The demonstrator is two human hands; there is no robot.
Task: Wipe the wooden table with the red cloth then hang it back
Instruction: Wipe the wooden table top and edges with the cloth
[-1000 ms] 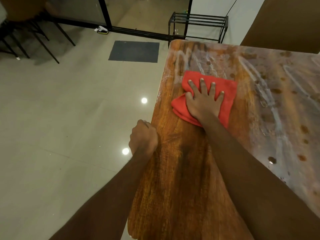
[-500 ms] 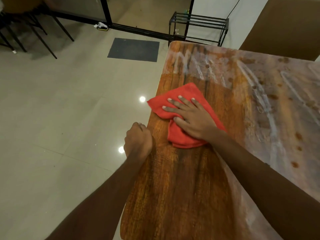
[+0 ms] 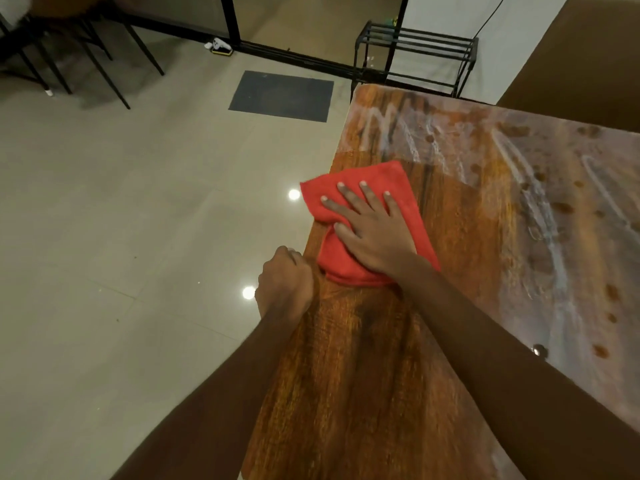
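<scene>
Red cloth (image 3: 377,173) lay bunched at tabletop's (image 3: 381,358) left edge, corner overhanging, under right hand (image 3: 374,237), fingers spread flat & pressing, prob. for full wiping contact. Left hand (image 3: 285,282), curled to a fist, sat at the edge nearer, prob. bracing.

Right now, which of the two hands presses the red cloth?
The right hand, spread flat on the red cloth; the left hand is curled at the edge of the wooden table, off the cloth.
</scene>
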